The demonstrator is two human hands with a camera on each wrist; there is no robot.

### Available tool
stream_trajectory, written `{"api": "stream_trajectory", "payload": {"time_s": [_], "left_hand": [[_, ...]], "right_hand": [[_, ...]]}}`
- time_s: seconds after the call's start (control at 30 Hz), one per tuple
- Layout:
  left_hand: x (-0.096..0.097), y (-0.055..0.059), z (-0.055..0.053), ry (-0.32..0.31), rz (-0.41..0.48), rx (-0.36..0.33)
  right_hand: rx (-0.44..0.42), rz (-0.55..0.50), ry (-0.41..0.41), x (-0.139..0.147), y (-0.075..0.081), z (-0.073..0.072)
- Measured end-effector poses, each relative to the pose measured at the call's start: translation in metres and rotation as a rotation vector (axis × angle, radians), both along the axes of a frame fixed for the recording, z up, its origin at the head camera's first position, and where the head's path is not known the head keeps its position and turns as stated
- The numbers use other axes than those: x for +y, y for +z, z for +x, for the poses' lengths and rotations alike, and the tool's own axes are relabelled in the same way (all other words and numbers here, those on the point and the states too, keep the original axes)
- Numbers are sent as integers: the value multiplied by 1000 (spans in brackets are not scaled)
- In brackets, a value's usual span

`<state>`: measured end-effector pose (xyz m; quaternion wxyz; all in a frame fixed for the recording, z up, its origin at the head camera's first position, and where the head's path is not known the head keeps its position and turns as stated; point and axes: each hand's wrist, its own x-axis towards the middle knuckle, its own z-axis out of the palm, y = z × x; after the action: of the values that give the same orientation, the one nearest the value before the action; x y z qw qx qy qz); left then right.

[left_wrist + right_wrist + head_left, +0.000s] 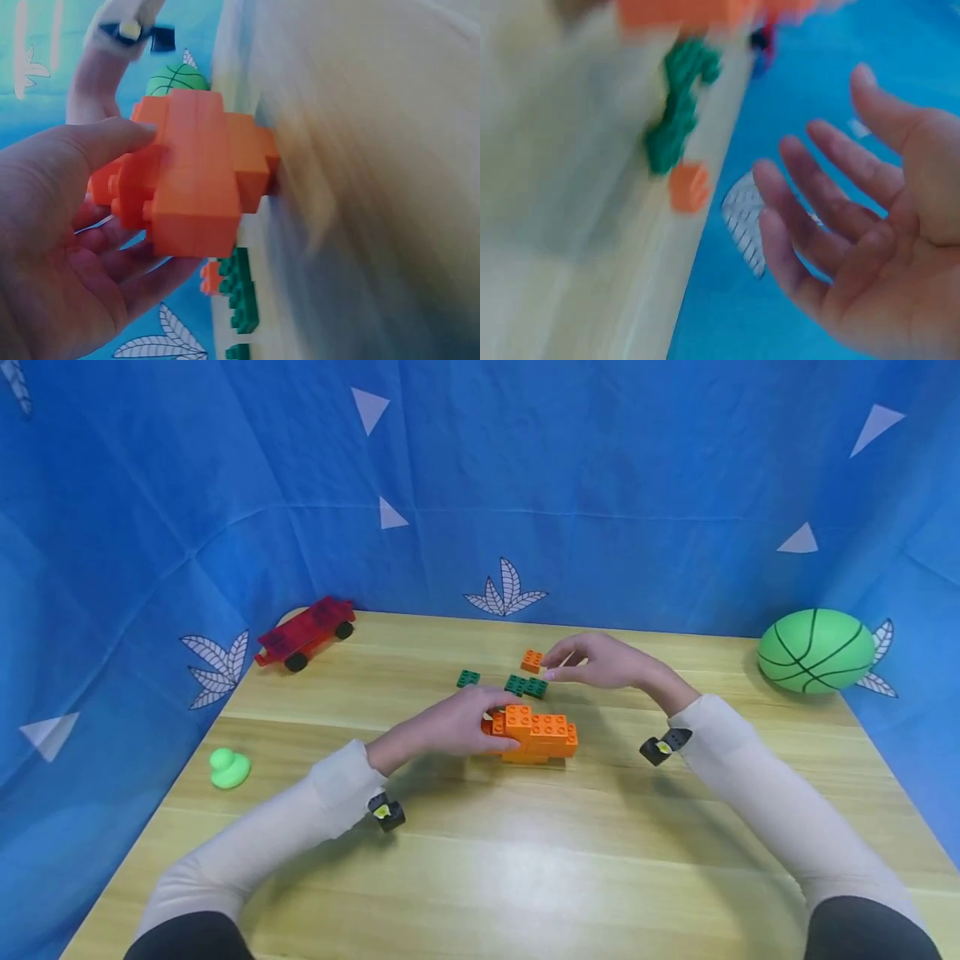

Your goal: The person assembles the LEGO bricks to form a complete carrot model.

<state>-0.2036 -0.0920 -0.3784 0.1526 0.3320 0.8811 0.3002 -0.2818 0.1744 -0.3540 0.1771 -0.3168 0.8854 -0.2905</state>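
My left hand (pixel 467 722) grips the left end of a stepped block of joined orange toy bricks (pixel 546 737), low over the table. In the left wrist view, the thumb lies on one side of the joined bricks (pixel 196 169) and the other fingers curl behind. My right hand (pixel 602 662) hovers beside a small loose orange brick (pixel 532 661). Its fingers are spread and loosely bent, holding nothing, as the right wrist view shows the bare palm (pixel 889 247). Just in front of that brick lie two green bricks (pixel 516 684) side by side, and another green brick (pixel 468 678) sits left of them.
A red toy car (pixel 307 631) stands at the back left corner of the wooden table (pixel 480 868). Nearer on the left edge is a light green rubber duck (pixel 228 768). A green ball (pixel 816 651) rests at the back right, by the blue curtain (pixel 637 468).
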Motion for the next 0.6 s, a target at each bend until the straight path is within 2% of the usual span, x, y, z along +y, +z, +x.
{"api": "stream_trajectory", "payload": {"time_s": [0.1, 0.27, 0.43, 0.6], "left_hand": [[3, -5, 1, 5, 1, 8], [5, -12, -1, 15, 33, 10], [6, -16, -2, 16, 55, -7], [5, -18, -3, 20, 77, -15]], "right_hand": [[48, 40, -52, -4, -8, -23], [48, 101, -169, -19, -29, -50], [43, 175, -232, -27, -47, -65], [34, 197, -246, -34, -55, -70]]}}
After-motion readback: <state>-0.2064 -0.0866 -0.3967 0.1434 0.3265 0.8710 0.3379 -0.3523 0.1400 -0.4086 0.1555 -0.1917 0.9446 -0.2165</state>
